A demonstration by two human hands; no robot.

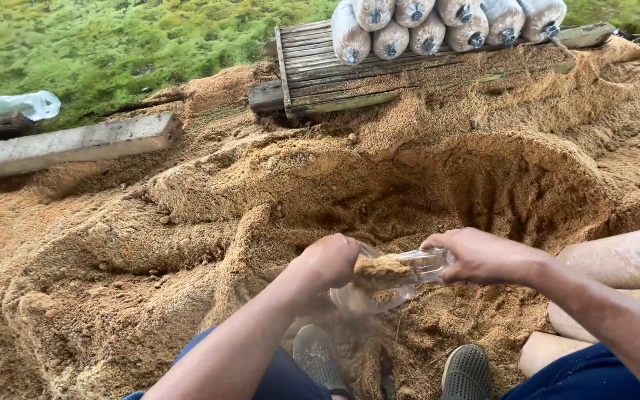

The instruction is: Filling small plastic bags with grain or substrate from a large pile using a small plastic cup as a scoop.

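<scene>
— Sawdust [187, 222] covers nearly all the ground, heaped in a tan mound with a hollow dug into its right half. What lies around it, from the left?

— Far left, on green moss, a crumpled clear plastic bag [22, 104]; just near of it a pale concrete beam [68, 144] lies along the sawdust's edge. Farther right, at the far side, a weathered wooden pallet [379, 74] carries a row of filled bags [438, 26] lying on their sides, capped necks pointing this way.

— Does anything stand between the person and the hollow?

— Nothing; the hands sit just near of it, above two dark perforated shoes [468, 370].

— And the grip?

— Left hand [329, 261] is curled shut around the left end of a clear plastic bag [398, 274]. Right hand [483, 255] is closed over the bag's right end, fingers wrapped under it. The bag is held between them, low and centre-right.

— What's in it?

— A clump of sawdust fills its middle; the plastic below sags, partly empty.

— Anything to the right?

— Three packed tan cylinders [616, 259] lie stacked beside the right forearm, touching the sawdust.
</scene>
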